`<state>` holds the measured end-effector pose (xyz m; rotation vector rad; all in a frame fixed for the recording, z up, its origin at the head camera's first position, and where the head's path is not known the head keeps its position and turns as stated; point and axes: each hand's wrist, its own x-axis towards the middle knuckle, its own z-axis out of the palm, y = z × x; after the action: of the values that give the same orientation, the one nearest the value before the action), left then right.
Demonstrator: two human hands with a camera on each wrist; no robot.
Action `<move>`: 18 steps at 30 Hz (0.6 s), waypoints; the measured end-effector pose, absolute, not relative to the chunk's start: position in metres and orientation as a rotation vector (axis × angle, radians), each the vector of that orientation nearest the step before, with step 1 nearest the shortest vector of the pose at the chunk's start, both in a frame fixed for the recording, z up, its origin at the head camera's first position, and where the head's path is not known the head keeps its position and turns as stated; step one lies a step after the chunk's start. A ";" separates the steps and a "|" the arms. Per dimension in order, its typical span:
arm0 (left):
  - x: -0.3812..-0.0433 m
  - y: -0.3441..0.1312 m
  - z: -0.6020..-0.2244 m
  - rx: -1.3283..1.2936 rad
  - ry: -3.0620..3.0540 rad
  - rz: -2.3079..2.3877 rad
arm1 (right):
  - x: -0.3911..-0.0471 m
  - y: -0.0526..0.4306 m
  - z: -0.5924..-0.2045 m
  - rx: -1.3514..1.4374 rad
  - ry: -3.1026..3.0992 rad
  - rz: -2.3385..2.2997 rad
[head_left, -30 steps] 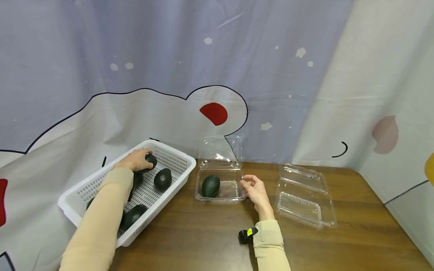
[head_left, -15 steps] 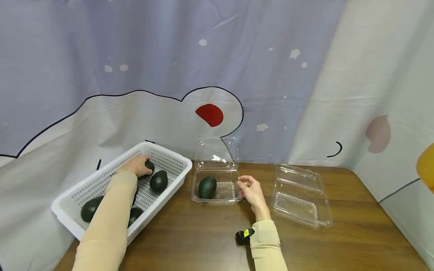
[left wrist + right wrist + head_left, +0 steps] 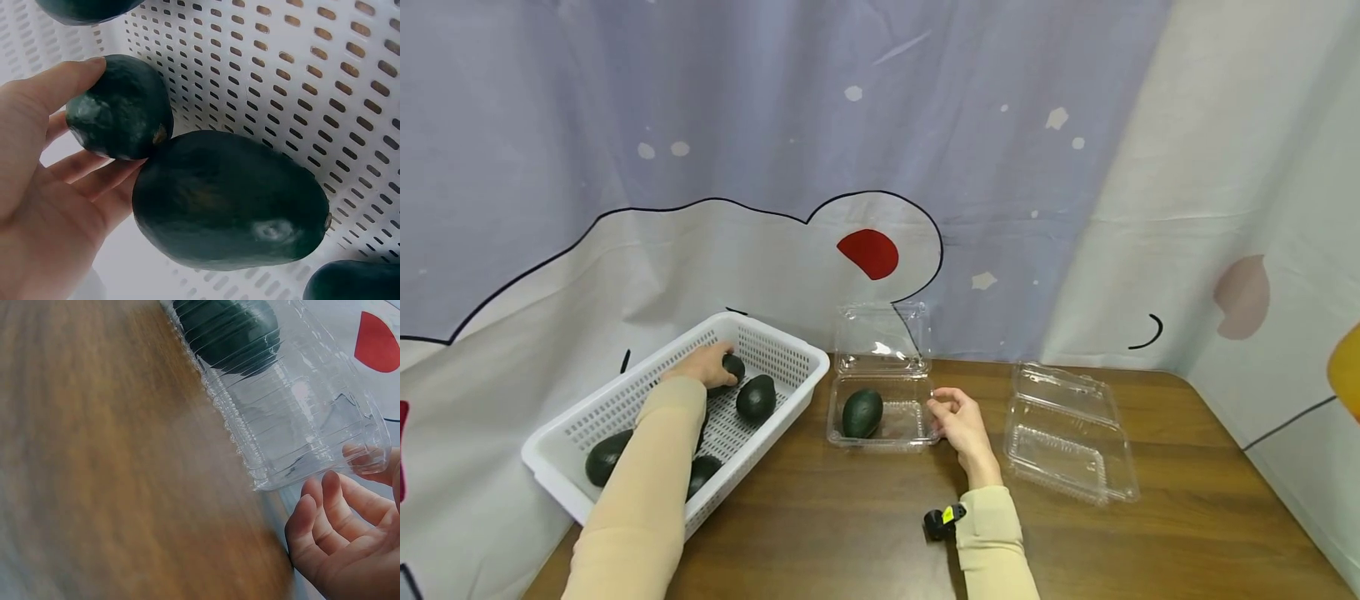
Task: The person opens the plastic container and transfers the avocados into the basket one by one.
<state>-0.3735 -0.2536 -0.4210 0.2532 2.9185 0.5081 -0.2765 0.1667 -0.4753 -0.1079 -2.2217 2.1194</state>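
Observation:
In the head view my left hand (image 3: 698, 367) reaches into a white perforated basket (image 3: 790, 342) and holds a dark green avocado (image 3: 735, 367). The left wrist view shows my thumb on top of this avocado (image 3: 122, 106) and fingers beneath it. A larger avocado (image 3: 231, 200) touches it. With thumb and fingertips my right hand (image 3: 964, 427) pinches the right rim of a clear plastic clamshell box (image 3: 904, 421), whose lid (image 3: 880, 333) stands raised. One avocado (image 3: 862, 413) lies in its left half. The right wrist view shows the thumb over the box wall (image 3: 369, 459).
Several more avocados lie in the basket, such as one (image 3: 756, 400) near its right wall. A second opened clear clamshell box (image 3: 1060, 450) sits to the right on the wooden table (image 3: 820, 525). A printed curtain (image 3: 737, 267) hangs behind.
My left hand has lowered slightly with its avocado, and the left forearm has shifted right, uncovering an avocado at the basket's near left. The right hand keeps its grip on the box.

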 end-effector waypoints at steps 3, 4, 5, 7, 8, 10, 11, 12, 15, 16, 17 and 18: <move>-0.375 -0.253 -0.421 0.286 2.924 0.499 | -0.270 0.165 -0.467 -0.102 -2.223 2.109; -0.375 -0.252 -0.421 0.286 2.922 0.498 | -0.270 0.164 -0.467 -0.101 -2.221 2.113; -0.375 -0.252 -0.420 0.292 2.922 0.493 | -0.269 0.164 -0.466 -0.097 -2.220 2.114; -0.376 -0.249 -0.416 0.313 2.924 0.478 | -0.274 0.165 -0.473 -0.095 -2.217 2.119; -0.378 -0.248 -0.414 0.323 2.925 0.468 | -0.277 0.166 -0.478 -0.097 -2.210 2.126; -0.380 -0.244 -0.407 0.317 2.922 0.449 | -0.283 0.167 -0.487 -0.111 -2.200 2.129; -0.381 -0.242 -0.404 0.325 2.924 0.444 | -0.286 0.168 -0.492 -0.119 -2.198 2.125; -0.382 -0.239 -0.399 0.332 2.928 0.438 | -0.288 0.168 -0.496 -0.127 -2.193 2.122; -0.383 -0.232 -0.385 0.355 2.949 0.446 | -0.289 0.168 -0.500 -0.145 -2.188 2.099; -0.383 -0.229 -0.380 0.374 2.963 0.457 | -0.290 0.168 -0.500 -0.148 -2.189 2.094; -0.384 -0.226 -0.376 0.391 2.979 0.478 | -0.290 0.168 -0.500 -0.149 -2.190 2.091; -0.384 -0.223 -0.371 0.412 2.998 0.498 | -0.290 0.169 -0.500 -0.152 -2.188 2.094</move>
<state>-0.3836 -0.2233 -0.3706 0.4119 2.9981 0.4977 -0.2896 0.1687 -0.4998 -0.1523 -2.1876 2.0944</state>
